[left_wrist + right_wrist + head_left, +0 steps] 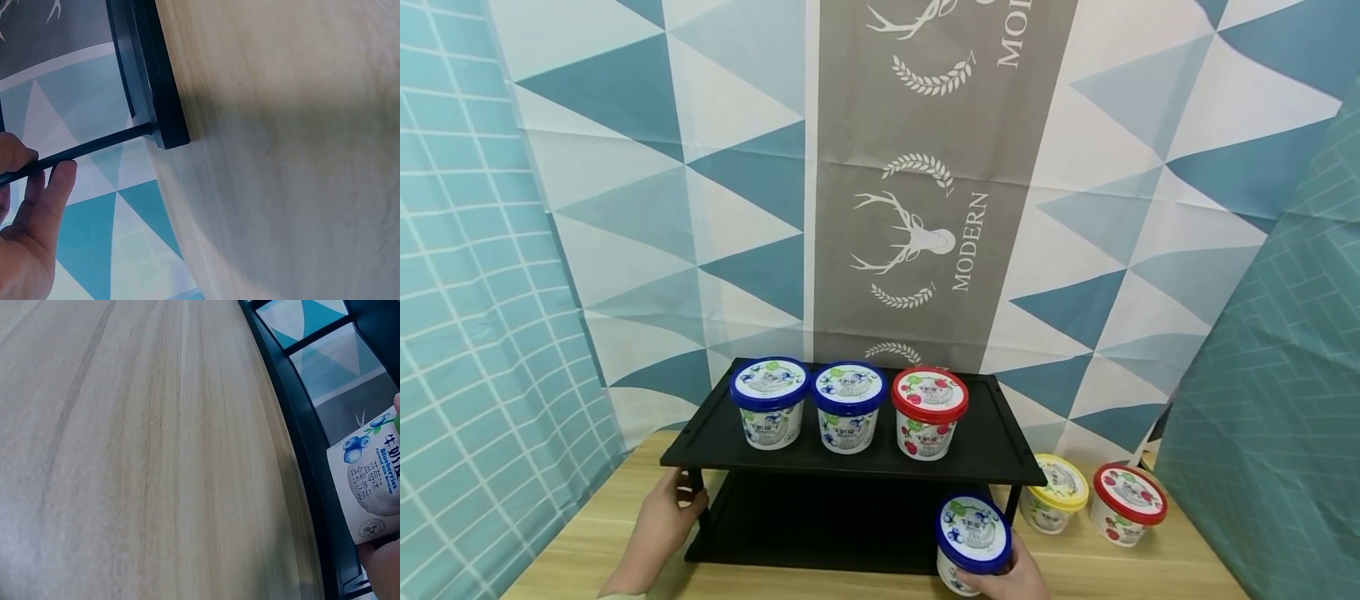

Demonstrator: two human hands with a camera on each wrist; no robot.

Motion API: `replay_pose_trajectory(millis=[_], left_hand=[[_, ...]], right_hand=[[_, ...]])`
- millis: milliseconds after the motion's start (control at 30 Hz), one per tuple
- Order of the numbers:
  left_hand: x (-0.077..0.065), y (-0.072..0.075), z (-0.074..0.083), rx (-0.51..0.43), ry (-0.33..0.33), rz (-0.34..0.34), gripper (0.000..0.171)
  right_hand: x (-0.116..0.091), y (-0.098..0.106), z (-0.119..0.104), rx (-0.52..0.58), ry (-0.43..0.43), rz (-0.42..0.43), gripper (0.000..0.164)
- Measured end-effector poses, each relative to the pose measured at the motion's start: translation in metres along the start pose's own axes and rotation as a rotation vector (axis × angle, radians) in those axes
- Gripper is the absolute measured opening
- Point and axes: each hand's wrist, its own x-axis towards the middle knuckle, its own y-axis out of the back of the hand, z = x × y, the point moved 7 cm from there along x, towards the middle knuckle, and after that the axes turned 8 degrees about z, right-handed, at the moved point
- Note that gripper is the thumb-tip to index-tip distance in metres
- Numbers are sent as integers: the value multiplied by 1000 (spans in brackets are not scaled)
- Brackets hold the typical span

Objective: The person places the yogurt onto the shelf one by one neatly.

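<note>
A black two-tier rack [700,446] stands on the wooden table. My left hand [662,517] is at its left end, with the thumb and fingers pinching the thin corner post [100,145]. In my right hand [1018,575] is a blue-lidded blueberry tub [973,529], gripped around its side. That tub is upright in front of the right end of the lower shelf [835,533] and overlaps it in the head view. In the right wrist view, the white blueberry label [375,475] shows between the fingers.
Two blue-lidded tubs [771,383] and a red-lidded tub [928,396] stand in a row on the upper shelf. Right of the rack, a yellow-lidded tub [1060,483] and another red-lidded tub [1131,496] stand on the table [1180,575]. Patterned cloth [760,208] hangs behind.
</note>
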Motion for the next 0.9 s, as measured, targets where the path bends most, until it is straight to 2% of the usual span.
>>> replay_pose_trajectory(millis=[267,433,767,900], left_hand=[[0,0,1,2,-4,8,59],[0,1,1,5,-8,10,59],[1,3,3,13,-43,39,57],[1,2,1,14,-36,37,56]], right_hand=[[-2,-6,0,7,-16,4,108],[-3,-9,-3,11,5,14,106],[-1,-14,-14,-39,94,-33,103],[0,-18,-15,-50,92,-45,105]])
